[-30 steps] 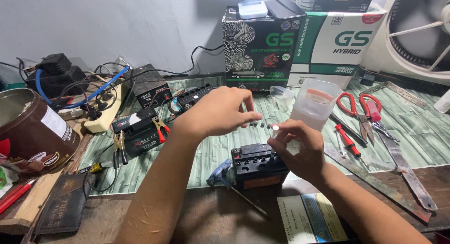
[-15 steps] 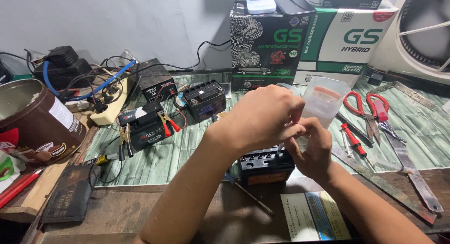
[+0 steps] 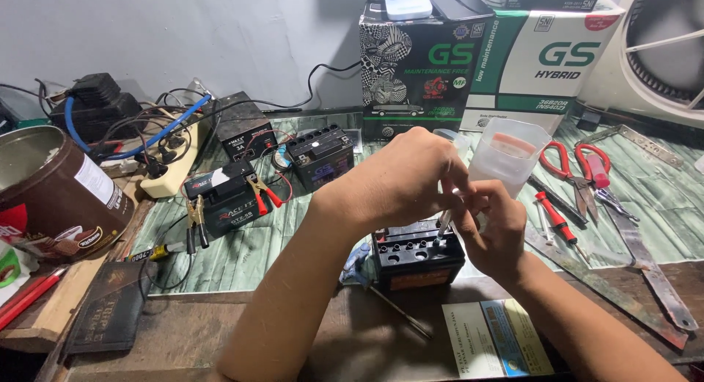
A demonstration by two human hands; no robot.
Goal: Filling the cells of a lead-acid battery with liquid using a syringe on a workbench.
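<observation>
Fingers: those of the left hand and the right hand are pinched together on a thin grey tube, whose lower end meets the top of a small black battery.
Left hand: reaches across from the left and covers the upper part of the tube.
Right hand: just beside it, curled close over the battery's right edge.
Battery: sits on the counter directly under both hands, row of fill holes facing up.
Cup: a translucent plastic cup stands just behind the hands.
Right side: red-handled scissors and a red screwdriver lie near.
Left side: two more black batteries with clip leads, well apart.
Front: a printed leaflet near the counter edge.
</observation>
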